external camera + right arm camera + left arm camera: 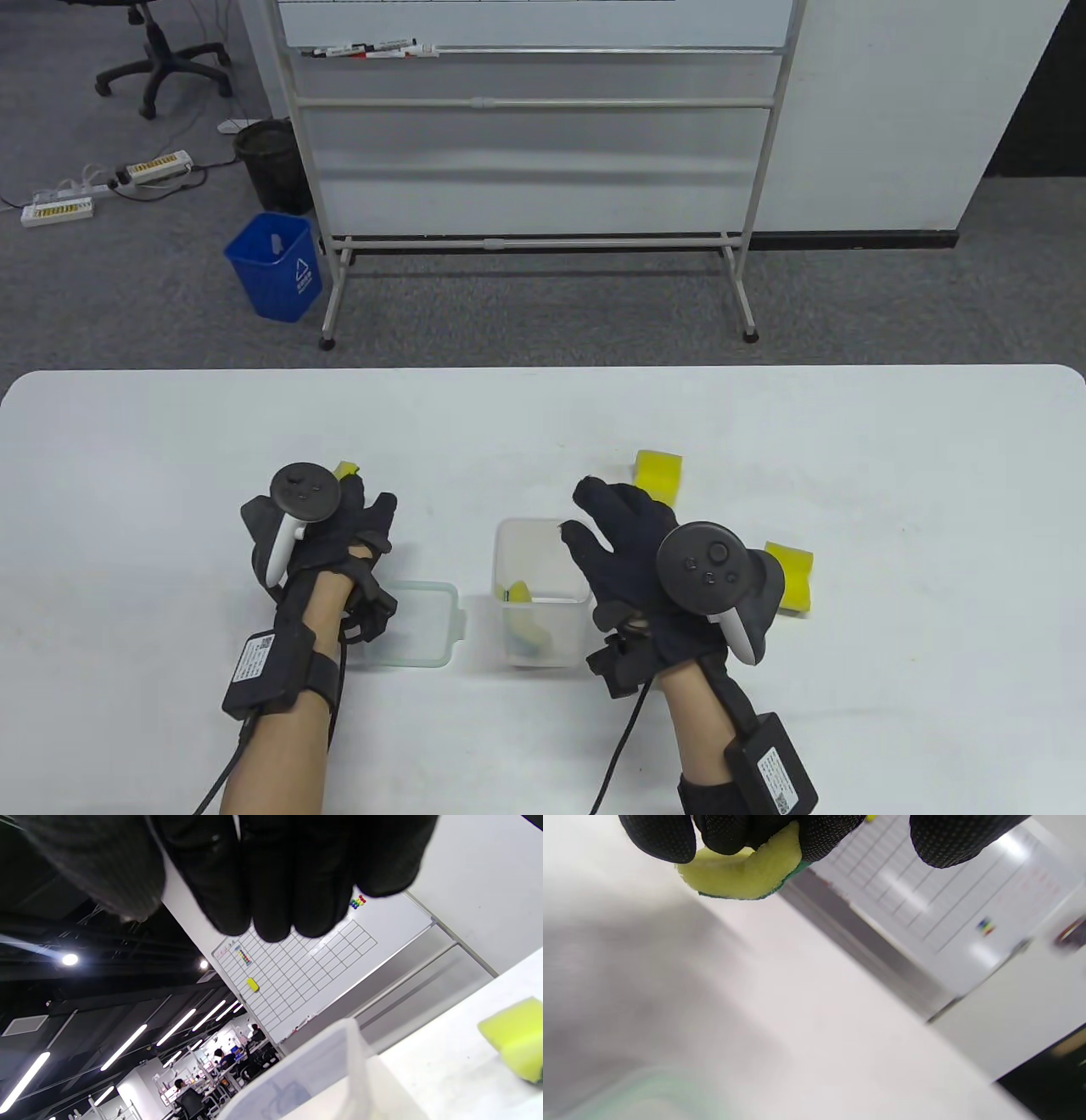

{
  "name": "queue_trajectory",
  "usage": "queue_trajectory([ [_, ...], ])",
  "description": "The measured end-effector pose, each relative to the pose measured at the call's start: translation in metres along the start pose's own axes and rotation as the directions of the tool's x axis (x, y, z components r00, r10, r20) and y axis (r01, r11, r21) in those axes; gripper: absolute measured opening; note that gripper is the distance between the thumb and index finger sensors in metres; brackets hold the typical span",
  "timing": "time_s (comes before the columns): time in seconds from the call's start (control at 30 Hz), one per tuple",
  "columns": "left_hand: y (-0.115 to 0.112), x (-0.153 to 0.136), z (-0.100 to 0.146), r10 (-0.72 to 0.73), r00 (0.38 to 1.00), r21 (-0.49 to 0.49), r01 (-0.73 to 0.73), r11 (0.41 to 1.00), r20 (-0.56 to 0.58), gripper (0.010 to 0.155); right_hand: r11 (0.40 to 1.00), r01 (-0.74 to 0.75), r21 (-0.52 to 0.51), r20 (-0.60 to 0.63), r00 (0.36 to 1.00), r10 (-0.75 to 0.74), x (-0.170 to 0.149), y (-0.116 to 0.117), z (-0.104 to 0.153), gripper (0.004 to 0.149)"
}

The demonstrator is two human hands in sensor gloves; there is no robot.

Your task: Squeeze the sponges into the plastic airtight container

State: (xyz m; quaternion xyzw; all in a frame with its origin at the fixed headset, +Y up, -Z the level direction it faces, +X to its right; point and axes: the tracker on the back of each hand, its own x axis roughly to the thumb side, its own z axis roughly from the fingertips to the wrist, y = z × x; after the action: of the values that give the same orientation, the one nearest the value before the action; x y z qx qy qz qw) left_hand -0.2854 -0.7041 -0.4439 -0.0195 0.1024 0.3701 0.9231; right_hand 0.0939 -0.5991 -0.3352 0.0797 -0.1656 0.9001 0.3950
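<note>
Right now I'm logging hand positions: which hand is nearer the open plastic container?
Right. The right hand hangs at the container's right wall, overlapping its rim. The left hand holds a sponge further left, beyond the lid.

The left hand (327, 531) sits left of the container (543, 594), its fingers (823, 836) curled tight around a bent yellow sponge (742, 874). The right hand (653, 569) hovers just right of the container, palm down, fingers (598, 501) loosely spread and holding nothing.
</note>
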Motion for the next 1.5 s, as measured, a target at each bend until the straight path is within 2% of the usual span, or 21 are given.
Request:
queue_trajectory([
  [0.1,0.02,0.016,0.021,0.247,0.962,0.007,-0.25,0.968,0.114,0.076,1.0,0.021,-0.014,0.008,1.0,-0.021,0.001,-0.001,0.001,0.066],
  [0.2,0.037,0.042,0.049,0.371,0.888,-0.027,-0.378,0.925,0.272,0.076,0.998,0.053,-0.037,0.017,0.999,-0.052,0.003,-0.002,0.003,0.067],
  [0.3,0.046,0.073,0.081,0.391,0.821,-0.052,-0.408,0.911,0.417,0.076,0.992,0.116,-0.054,0.022,0.993,-0.115,0.005,-0.002,0.005,0.069],
  [0.47,0.04,0.122,0.131,0.406,0.698,-0.136,-0.409,0.902,0.59,0.075,0.967,0.243,-0.071,0.025,0.97,-0.242,0.007,-0.001,0.007,0.076],
  [0.53,0.032,0.139,0.15,0.425,0.635,-0.185,-0.41,0.893,0.645,0.074,0.947,0.315,-0.063,0.027,0.949,-0.314,0.008,-0.002,0.008,0.079],
  [0.67,0.013,0.164,0.176,0.42,0.566,-0.268,-0.335,0.903,0.709,0.073,0.862,0.506,-0.013,0.011,0.862,-0.506,0.01,-0.004,0.01,0.081],
  [0.77,-0.001,0.173,0.184,0.475,0.536,-0.347,-0.328,0.879,0.698,0.073,0.826,0.564,0.017,-0.013,0.826,-0.564,0.01,-0.002,0.01,0.081],
  [0.9,-0.01,0.173,0.183,0.509,0.525,-0.374,-0.348,0.86,0.681,0.073,0.805,0.594,0.006,-0.041,0.804,-0.593,0.005,-0.001,0.008,0.08],
  [0.97,-0.012,0.171,0.178,0.576,0.501,-0.444,-0.367,0.817,0.646,0.073,0.781,0.624,0.025,-0.067,0.78,-0.622,0.002,0.0,0.007,0.081],
  [1.07,-0.015,0.169,0.173,0.687,0.45,-0.565,-0.393,0.726,0.57,0.074,0.714,0.699,0.043,-0.109,0.714,-0.692,-0.002,0.004,0.005,0.08],
  [1.17,-0.016,0.166,0.167,0.735,0.411,-0.62,-0.396,0.677,0.54,0.074,0.637,0.769,0.057,-0.15,0.637,-0.756,-0.006,0.006,0.004,0.075],
  [1.23,-0.017,0.166,0.167,0.75,0.407,-0.644,-0.39,0.658,0.521,0.073,0.625,0.78,0.025,-0.157,0.621,-0.768,-0.009,0.006,0.003,0.068],
  [1.3,-0.018,0.166,0.169,0.721,0.438,-0.63,-0.36,0.688,0.536,0.074,0.652,0.758,0.0,-0.159,0.644,-0.748,-0.009,0.004,0.004,0.064],
  [1.4,-0.02,0.167,0.17,0.621,0.499,-0.537,-0.32,0.781,0.605,0.073,0.712,0.699,-0.066,-0.138,0.7,-0.7,-0.01,0.0,0.005,0.06],
  [1.5,-0.02,0.165,0.168,0.579,0.529,-0.488,-0.317,0.813,0.621,0.071,0.721,0.688,-0.079,-0.158,0.706,-0.691,-0.014,0.001,0.004,0.056],
])
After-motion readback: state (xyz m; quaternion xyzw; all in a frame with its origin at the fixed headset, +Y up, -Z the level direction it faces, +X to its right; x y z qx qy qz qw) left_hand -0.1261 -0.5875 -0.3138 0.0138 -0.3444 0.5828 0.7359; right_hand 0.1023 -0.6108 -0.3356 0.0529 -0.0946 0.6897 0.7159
